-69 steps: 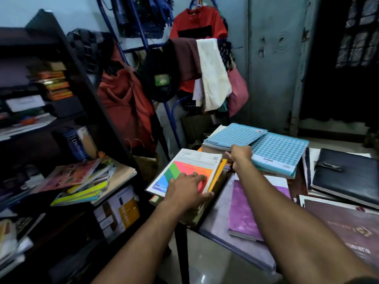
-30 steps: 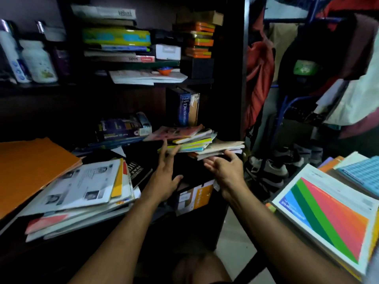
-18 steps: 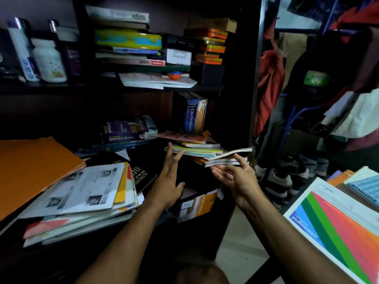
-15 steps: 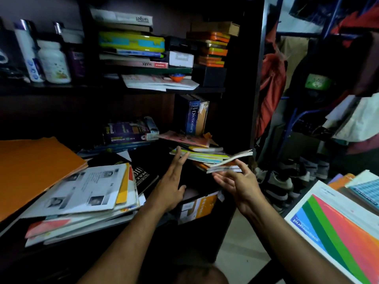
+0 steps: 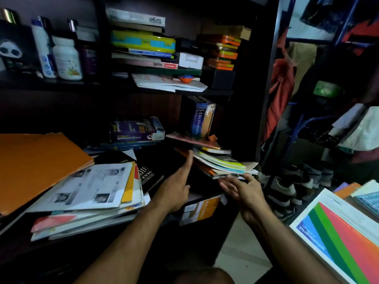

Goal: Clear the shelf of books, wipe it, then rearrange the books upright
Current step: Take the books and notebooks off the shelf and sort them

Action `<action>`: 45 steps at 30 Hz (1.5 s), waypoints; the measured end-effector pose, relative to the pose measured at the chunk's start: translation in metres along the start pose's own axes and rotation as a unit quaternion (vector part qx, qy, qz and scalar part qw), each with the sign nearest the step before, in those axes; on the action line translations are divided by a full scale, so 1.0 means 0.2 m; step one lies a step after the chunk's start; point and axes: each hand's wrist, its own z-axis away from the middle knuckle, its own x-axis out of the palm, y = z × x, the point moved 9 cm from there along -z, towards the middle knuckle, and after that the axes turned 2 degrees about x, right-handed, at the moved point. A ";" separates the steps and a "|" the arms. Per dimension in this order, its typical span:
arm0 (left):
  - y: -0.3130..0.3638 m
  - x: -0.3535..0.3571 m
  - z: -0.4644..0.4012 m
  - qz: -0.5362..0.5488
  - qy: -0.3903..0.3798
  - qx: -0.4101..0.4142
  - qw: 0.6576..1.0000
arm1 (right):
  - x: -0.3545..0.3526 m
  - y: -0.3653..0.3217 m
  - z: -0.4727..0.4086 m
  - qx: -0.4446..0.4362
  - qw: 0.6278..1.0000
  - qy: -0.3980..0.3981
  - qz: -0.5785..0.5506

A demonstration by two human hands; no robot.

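Note:
A stack of thin books (image 5: 218, 160) lies tilted at the right end of the dark shelf (image 5: 264, 99), its front corner hanging over the edge. My right hand (image 5: 244, 191) is palm up with its fingers under that overhanging corner. My left hand (image 5: 176, 189) is flat with fingers stretched out, fingertips against the stack's left end. A blue Dictionary (image 5: 200, 119) stands upright behind the stack. A purple book (image 5: 135, 131) lies flat further left. A black book (image 5: 149, 175), a pile of papers and magazines (image 5: 88, 193) and an orange folder (image 5: 34, 165) lie on the shelf's left part.
The upper shelf holds flat-stacked books (image 5: 143, 44), orange boxes (image 5: 222, 52) and bottles (image 5: 65, 58). A book with coloured stripes (image 5: 340, 240) tops a pile on the table at the right. Shoes (image 5: 287, 189) sit on the floor beside the shelf; clothes hang behind them.
I turned from the table to the shelf. Both hands reached the thin stack; it slid toward the front edge and now tilts down onto my right fingers.

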 end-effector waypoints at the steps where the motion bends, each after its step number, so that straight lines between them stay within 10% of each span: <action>1: 0.04 0.03 0.01 -0.037 -0.022 0.030 0.999 | 0.00 -0.01 0.00 -0.008 1.000 0.006 0.016; 6: 0.10 0.11 0.04 -0.121 -0.065 0.111 0.984 | -0.02 0.00 -0.03 -0.017 0.993 0.030 0.112; 15: -0.04 0.11 -0.03 -0.032 -0.073 0.022 0.997 | 0.00 0.07 -0.05 -0.013 0.942 0.013 0.335; 22: -0.12 0.07 -0.07 0.014 0.019 -0.030 0.999 | 0.50 -0.10 0.06 -0.423 0.686 -0.058 0.590; 24: -0.16 0.05 -0.06 0.008 0.048 -0.060 0.997 | 0.60 -0.02 -0.04 -0.446 0.574 -0.039 0.685; 26: -0.19 0.03 -0.06 0.018 0.083 -0.089 0.992 | 0.60 0.07 -0.14 -0.398 0.540 -0.032 0.741; 34: -0.14 -0.08 -0.08 0.139 0.080 -0.163 0.974 | 0.56 0.10 -0.14 -0.386 0.564 0.015 0.730; 41: -0.59 -0.76 -0.13 -0.286 0.009 -0.156 0.945 | 0.56 0.10 -0.13 -0.384 0.550 0.047 0.740; 45: -0.91 -0.92 -0.02 -0.238 0.097 -0.268 0.928 | 0.56 0.11 -0.14 -0.381 0.544 0.047 0.746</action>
